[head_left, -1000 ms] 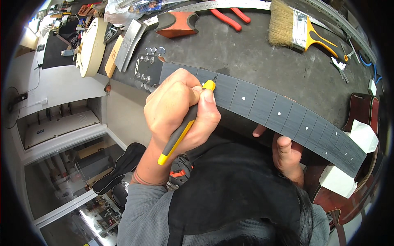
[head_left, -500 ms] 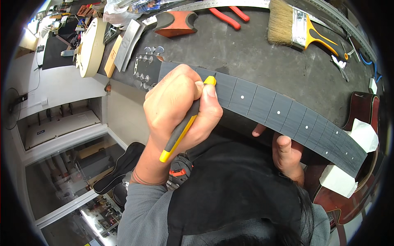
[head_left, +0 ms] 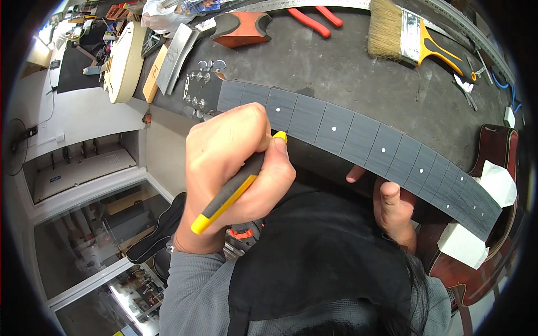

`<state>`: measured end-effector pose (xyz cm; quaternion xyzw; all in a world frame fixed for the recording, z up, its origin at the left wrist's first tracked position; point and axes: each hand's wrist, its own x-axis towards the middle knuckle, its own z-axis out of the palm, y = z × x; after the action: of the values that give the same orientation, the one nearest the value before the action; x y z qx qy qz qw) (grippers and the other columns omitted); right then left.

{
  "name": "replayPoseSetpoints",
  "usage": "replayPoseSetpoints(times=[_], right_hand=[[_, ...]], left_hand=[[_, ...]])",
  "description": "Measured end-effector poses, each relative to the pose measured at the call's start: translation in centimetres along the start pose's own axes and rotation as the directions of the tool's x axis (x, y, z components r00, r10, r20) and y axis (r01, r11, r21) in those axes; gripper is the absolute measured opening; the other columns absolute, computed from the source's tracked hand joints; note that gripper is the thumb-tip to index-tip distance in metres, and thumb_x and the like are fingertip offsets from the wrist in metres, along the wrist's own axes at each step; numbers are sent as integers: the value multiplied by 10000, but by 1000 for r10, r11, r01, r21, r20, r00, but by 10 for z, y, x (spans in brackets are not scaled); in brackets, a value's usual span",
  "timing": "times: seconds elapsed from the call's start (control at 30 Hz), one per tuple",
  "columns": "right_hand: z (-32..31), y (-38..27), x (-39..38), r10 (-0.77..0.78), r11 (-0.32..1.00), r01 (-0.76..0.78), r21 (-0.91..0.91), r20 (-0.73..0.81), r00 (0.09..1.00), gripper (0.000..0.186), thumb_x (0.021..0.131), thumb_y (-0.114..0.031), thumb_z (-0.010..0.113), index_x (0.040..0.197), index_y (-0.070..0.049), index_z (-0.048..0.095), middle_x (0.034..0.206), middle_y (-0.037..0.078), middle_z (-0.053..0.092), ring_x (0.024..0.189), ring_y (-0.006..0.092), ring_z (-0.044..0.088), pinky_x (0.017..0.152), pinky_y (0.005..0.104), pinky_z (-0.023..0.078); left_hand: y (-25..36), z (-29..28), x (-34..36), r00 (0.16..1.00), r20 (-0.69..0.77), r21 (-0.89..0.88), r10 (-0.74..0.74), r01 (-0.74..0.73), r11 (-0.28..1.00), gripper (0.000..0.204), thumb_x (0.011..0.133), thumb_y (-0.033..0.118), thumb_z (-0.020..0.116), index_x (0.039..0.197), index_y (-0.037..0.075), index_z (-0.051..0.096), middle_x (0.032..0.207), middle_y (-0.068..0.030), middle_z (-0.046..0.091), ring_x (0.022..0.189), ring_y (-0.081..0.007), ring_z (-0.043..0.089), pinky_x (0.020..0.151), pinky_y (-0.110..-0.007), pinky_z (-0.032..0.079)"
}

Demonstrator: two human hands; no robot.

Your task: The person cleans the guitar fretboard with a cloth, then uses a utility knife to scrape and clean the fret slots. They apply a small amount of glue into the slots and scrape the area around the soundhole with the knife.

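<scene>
Fingers (head_left: 259,120) of the left hand (head_left: 232,159) are clamped together on a pen-shaped tool (head_left: 228,197) with a dark grey and yellow handle. Its yellow nose sits at the near edge of the dark fretboard (head_left: 364,140), toward the left end; the working tip is hidden, and contact with the wood cannot be confirmed. Right hand (head_left: 395,213) is located under the near edge of the fretboard, right of its middle; the thumb and one fingertip show well apart, but the grip beneath cannot be determined. Fretboard bears thin cross lines and pale dots. Headstock (head_left: 202,89) with metal tuners extends beyond its left end. Dark red guitar body (head_left: 494,151) lies at its right end, with one white sheet (head_left: 497,185) on the far side of the fretboard and another white sheet (head_left: 462,246) on the near side. Beyond the fretboard, on the dark desk (head_left: 314,61), rest a red-and-black block (head_left: 242,31), a red-handled tool (head_left: 311,23) and a wide brush (head_left: 412,42).
</scene>
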<state>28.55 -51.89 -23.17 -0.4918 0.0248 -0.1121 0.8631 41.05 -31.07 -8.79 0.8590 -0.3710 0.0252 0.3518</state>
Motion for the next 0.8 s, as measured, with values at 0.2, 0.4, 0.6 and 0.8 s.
replayPoseSetpoints(times=[0.2,0.4,0.6,0.8], right_hand=[[-1,2,-1,-27,1000,27,-10,5,1000,590,1059,-477,737,1433,-39,612,1336,168,672,1025,339,711,744,461,618],[-1,4,-1,-55,998,55,-20,7,998,563,1074,-467,718,1440,-53,606,1338,154,665,1026,335,698,745,462,603],[-3,6,-3,-76,996,77,-35,24,997,564,1074,-472,716,1449,-69,595,1351,148,648,1036,338,685,749,474,592],[-10,9,-4,-84,993,87,-76,51,995,594,1072,-513,702,1449,-69,592,1350,147,645,1023,342,680,749,473,586]], left_hand=[[1,5,22,987,10,-94,-158,158,983,238,899,-2,756,830,3,528,727,-17,500,667,-119,449,621,-290,353],[-22,-2,29,986,113,-282,-125,153,947,339,871,115,914,1075,21,660,1043,-40,593,971,-122,558,822,-271,448],[-23,-8,33,968,178,-500,-178,244,831,343,1093,351,718,1195,26,678,1022,-40,685,800,-66,608,689,-193,467],[-36,-3,40,966,213,-511,-144,236,826,392,1148,386,622,1239,9,680,885,-27,686,669,-39,595,595,-189,456]])
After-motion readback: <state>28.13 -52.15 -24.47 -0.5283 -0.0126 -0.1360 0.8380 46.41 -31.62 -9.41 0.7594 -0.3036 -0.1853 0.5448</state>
